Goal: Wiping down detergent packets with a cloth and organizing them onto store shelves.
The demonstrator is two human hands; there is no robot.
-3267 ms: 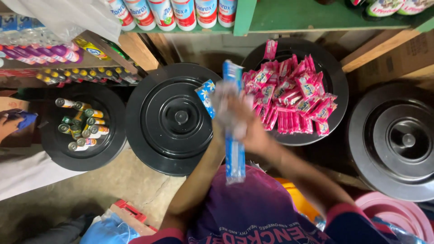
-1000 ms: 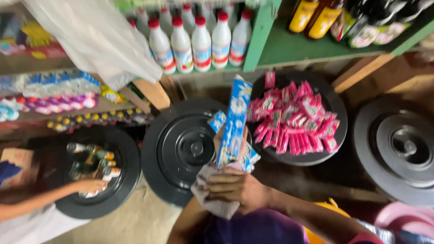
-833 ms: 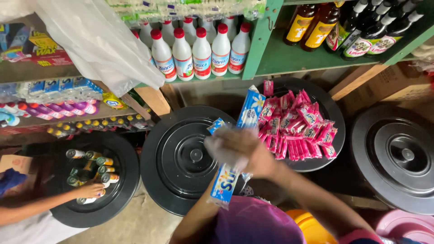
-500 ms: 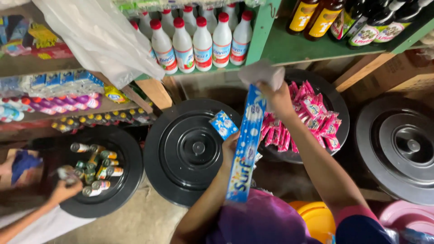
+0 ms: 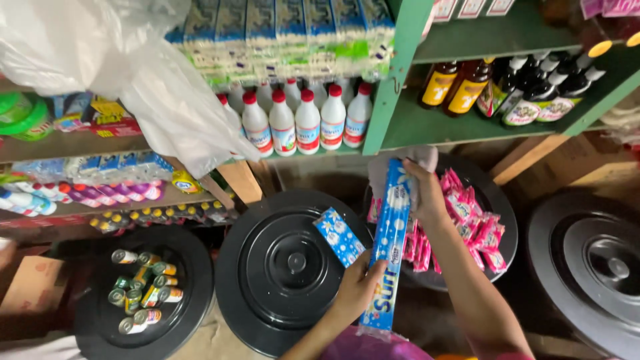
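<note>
Far left: a black tub lid (image 5: 143,300) bearing a loose cluster of small cans (image 5: 141,293), green-topped and lying on their sides. Above, a big clear plastic bag (image 5: 147,80) hanging before shelves of small bottles and packets. Next along, a second black lid (image 5: 290,270) with a knob at its middle, nothing on it.

At centre, the left hand (image 5: 357,287), grip clenched on the lower part of a long blue strip of sachets (image 5: 390,243), thumb pressed across its face, a loose blue sachet (image 5: 339,237) sticking out just left of the fingers. Strip's long axis running near upright, bottom end hanging below the left hand, top end leaning slightly right toward the shelf. Right hand (image 5: 427,193) at that top end, grip closed on the strip together with a grey cloth (image 5: 400,163) bunched behind it. So: strip stretched between both hands, left low, right high, right hand nearer the shelf.

Behind, a green shelf (image 5: 390,87) carrying a row of white bottles (image 5: 300,120) with red caps. Right of the hands, a black tray (image 5: 500,200) holding a heap of pink sachets (image 5: 467,217). Upper right, dark sauce bottles (image 5: 507,87). Far right, another black lid (image 5: 593,267).
</note>
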